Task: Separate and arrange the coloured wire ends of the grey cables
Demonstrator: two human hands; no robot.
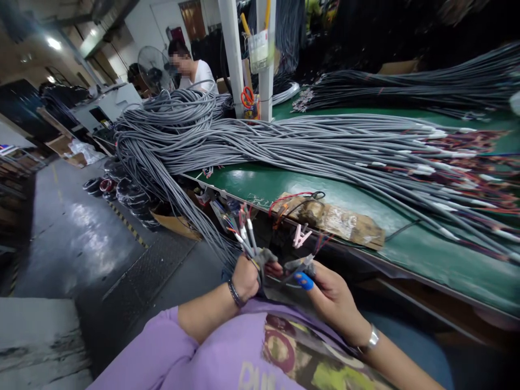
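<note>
We observed through a single head-mounted camera, positioned above and behind the fingers [304, 280]. Our view faced forward and downward, near the fingers, and took in the green bench [244, 181] beyond them and the floor [81, 233] to their left.

Cable workshop, factory style

Piles of wire mark this as a wiring workshop. A green-topped workbench [426, 255] at three o'clock bears grey cables [260, 141] with coloured wire ends; dark cable bundles [406, 86] lie at two. Toward eleven, a co-worker [204, 73] and large fan [151, 66]; at nine, wire coils [134, 196] near yellow-and-black floor striping [128, 224].
</note>
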